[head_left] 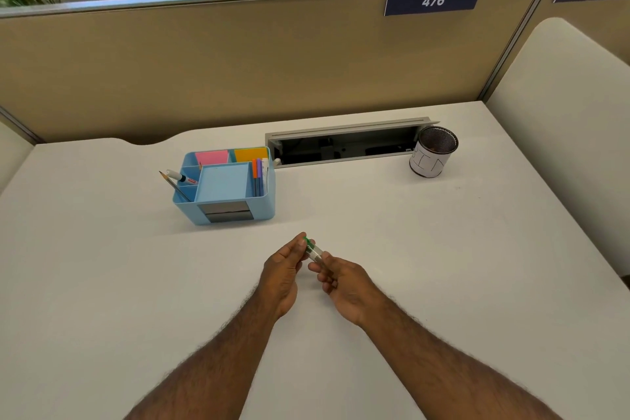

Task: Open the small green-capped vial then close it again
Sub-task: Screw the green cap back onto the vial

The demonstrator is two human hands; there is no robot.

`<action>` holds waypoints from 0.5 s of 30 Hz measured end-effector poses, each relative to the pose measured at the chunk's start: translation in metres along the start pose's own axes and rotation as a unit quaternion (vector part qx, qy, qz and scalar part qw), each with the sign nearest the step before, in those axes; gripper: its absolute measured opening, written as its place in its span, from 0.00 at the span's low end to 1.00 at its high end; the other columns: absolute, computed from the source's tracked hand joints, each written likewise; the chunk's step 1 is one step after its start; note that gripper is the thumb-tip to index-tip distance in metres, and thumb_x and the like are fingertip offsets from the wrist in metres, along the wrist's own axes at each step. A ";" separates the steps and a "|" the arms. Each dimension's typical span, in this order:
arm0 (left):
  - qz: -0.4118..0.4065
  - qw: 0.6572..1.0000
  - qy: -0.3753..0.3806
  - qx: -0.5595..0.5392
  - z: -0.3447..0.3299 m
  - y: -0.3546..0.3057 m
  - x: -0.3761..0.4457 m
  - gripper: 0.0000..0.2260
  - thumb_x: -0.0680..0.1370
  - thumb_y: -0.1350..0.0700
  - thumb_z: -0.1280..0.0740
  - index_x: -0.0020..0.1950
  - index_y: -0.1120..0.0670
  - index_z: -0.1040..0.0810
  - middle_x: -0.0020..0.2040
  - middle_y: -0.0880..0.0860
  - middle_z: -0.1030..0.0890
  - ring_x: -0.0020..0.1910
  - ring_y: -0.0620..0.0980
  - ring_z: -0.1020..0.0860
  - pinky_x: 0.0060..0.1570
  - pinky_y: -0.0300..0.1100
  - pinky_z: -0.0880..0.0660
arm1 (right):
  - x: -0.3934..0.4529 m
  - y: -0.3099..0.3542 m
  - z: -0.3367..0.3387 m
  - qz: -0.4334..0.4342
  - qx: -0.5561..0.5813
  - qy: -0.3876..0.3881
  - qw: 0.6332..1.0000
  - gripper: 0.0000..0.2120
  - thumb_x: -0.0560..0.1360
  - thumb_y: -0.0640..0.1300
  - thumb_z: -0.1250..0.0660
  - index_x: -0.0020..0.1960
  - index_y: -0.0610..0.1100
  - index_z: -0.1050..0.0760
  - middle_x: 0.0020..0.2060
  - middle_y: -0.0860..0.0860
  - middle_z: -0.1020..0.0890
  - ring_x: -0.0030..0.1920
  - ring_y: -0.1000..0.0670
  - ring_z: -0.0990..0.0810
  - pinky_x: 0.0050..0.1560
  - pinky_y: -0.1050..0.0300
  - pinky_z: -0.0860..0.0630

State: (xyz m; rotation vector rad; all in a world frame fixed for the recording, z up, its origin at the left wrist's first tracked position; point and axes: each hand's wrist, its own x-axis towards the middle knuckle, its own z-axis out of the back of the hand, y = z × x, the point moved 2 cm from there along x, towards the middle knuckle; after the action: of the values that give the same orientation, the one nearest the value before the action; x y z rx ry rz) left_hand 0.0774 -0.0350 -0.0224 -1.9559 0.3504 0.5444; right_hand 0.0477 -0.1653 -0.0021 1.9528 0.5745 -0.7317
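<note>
A small clear vial (315, 252) with a green cap (309, 241) is held above the white desk (409, 249), tilted with the cap pointing up and to the left. My right hand (341, 278) grips the vial's clear body from the lower right. My left hand (284, 266) has its fingertips pinched on the green cap. The cap sits on the vial's mouth; I cannot tell whether it is loose. The vial's lower end is hidden in my right fingers.
A light blue desk organiser (225, 187) with sticky notes, pens and a pencil stands behind the hands to the left. A mesh pen cup (433, 152) stands at the back right beside an open cable slot (344, 143). A partition wall closes the back.
</note>
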 end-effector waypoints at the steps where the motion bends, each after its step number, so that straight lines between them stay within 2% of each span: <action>1: 0.000 1.000 0.007 0.000 0.000 -0.001 0.000 0.11 0.76 0.58 0.34 0.58 0.54 0.20 0.49 0.51 0.14 0.50 0.46 0.20 0.56 0.40 0.30 | 0.000 0.001 -0.001 -0.020 0.022 0.006 1.000 0.12 0.80 0.45 0.37 0.56 0.39 0.21 0.40 0.46 0.15 0.35 0.55 0.25 0.37 0.63 0.28; 6: -0.008 1.000 0.016 0.001 -0.002 -0.003 0.000 0.10 0.77 0.59 0.35 0.58 0.55 0.20 0.48 0.52 0.14 0.50 0.48 0.19 0.53 0.39 0.27 | 0.000 0.002 -0.004 -0.086 0.094 0.016 0.992 0.12 0.79 0.47 0.37 0.52 0.38 0.21 0.36 0.45 0.14 0.27 0.56 0.24 0.30 0.66 0.29; 11: -0.016 1.000 0.022 0.009 -0.003 -0.006 0.000 0.10 0.77 0.59 0.35 0.58 0.55 0.20 0.51 0.54 0.16 0.51 0.49 0.20 0.55 0.39 0.27 | 0.001 0.006 -0.004 -0.104 0.097 0.017 0.990 0.13 0.79 0.48 0.36 0.50 0.38 0.22 0.33 0.45 0.14 0.24 0.56 0.24 0.27 0.66 0.30; 15: -0.017 1.000 0.016 -0.012 -0.003 -0.004 -0.003 0.11 0.77 0.60 0.36 0.59 0.57 0.21 0.49 0.53 0.15 0.50 0.49 0.20 0.53 0.38 0.27 | 0.000 0.010 -0.004 -0.108 0.079 0.009 0.991 0.12 0.79 0.47 0.36 0.49 0.37 0.23 0.31 0.44 0.14 0.22 0.56 0.24 0.23 0.67 0.31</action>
State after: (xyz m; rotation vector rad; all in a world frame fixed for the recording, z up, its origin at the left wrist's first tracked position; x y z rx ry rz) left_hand 0.0776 -0.0357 -0.0164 -1.9910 0.3319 0.4982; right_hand 0.0552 -0.1661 0.0052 2.0645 0.7679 -0.9207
